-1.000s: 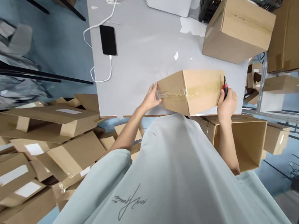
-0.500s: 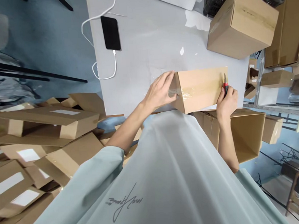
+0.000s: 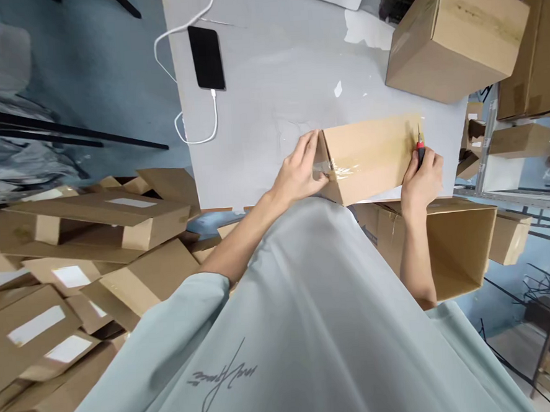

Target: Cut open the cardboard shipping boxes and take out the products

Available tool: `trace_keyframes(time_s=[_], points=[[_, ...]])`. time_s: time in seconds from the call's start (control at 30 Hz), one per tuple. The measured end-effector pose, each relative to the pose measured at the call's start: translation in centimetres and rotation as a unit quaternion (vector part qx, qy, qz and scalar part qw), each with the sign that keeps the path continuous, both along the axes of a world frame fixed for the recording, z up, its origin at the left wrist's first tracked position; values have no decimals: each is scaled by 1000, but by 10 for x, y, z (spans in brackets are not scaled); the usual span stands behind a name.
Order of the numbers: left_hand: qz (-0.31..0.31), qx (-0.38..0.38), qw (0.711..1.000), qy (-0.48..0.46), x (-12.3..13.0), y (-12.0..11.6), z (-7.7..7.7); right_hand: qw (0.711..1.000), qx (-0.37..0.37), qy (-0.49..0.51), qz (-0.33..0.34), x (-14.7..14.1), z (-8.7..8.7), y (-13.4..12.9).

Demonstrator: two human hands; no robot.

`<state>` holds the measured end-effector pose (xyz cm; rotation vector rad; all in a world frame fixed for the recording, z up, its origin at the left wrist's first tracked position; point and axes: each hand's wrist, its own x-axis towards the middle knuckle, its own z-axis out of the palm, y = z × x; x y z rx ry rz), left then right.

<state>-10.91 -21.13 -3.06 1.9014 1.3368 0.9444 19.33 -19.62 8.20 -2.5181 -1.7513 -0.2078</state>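
A taped cardboard box [image 3: 369, 153] lies lengthwise at the table's near edge, against the front of my shirt. My left hand [image 3: 301, 169] grips its left end, fingers on the far corner and thumb on the near side, beside a shiny strip of clear tape. In my right hand [image 3: 422, 175] is a red and black utility knife [image 3: 421, 150], its thin blade pointing away from me over the box's right end. The right hand's lower fingers rest by the box's near right corner; whether they press on it is hard to see.
A larger closed carton [image 3: 457, 33] stands at the far right of the grey table [image 3: 275, 63]. A phone [image 3: 207, 58] with a white cable lies on the left. Opened cartons [image 3: 90, 223] are heaped left of me, and an open carton [image 3: 459, 250] sits below the table's right edge.
The box has turned slightly, its right end now farther from me. My right hand and the knife have shifted a little right along with it. The left hand keeps its grip.
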Motion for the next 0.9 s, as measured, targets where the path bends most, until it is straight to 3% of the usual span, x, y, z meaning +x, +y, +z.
trace_keyframes(time_s=[0.1, 0.2, 0.3, 0.47, 0.7, 0.9], points=[[14, -5, 1000, -18, 10, -1, 1, 999, 21, 15, 28, 10, 8, 4], [26, -14, 999, -45, 12, -2, -2, 997, 37, 44, 46, 0, 24, -12], [25, -36, 996, -78, 3, -5, -6, 988, 9, 128, 84, -29, 40, -44], [-29, -81, 988, -132, -24, -2, -1, 928, -105, 295, 200, -85, 50, -89], [4, -63, 975, -212, -35, 25, 31, 936, -141, 231, 223, -111, 59, -106], [22, -81, 972, -220, -27, 30, 37, 933, -184, 196, 238, -122, 71, -98]])
